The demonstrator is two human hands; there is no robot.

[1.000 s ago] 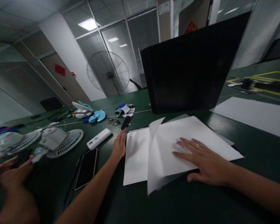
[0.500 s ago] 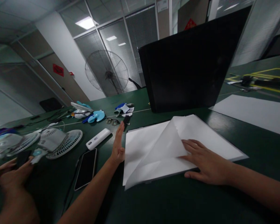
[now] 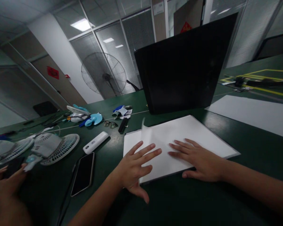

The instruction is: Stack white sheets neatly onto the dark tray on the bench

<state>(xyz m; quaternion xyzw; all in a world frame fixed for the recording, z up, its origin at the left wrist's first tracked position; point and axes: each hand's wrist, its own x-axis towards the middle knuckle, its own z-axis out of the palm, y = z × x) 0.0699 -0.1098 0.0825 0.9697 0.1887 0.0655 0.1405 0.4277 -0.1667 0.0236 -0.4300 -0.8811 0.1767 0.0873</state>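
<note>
A stack of white paper sheets (image 3: pixel 193 133) lies on the dark green table (image 3: pixel 198 201) in front of me. My right hand (image 3: pixel 199 161) rests flat on its near right part, fingers spread. My left hand (image 3: pixel 134 168) lies open over the stack's near left corner, fingers spread across the top sheet. The top sheet's left edge (image 3: pixel 143 125) still curls up a little.
A large black panel (image 3: pixel 184 69) stands upright behind the paper. To the left lie a black phone (image 3: pixel 83 173), a white power bank (image 3: pixel 95 142), glasses (image 3: pixel 110 124), small fan parts (image 3: pixel 54 145) and blue blades (image 3: pixel 93 118). Another person's hands (image 3: pixel 4 185) are at far left. More white paper (image 3: pixel 254 114) lies at right.
The folded-over top sheet has been laid nearly flat. My left hand moved from the stack's left edge onto the paper, palm down. My right hand slid slightly left.
</note>
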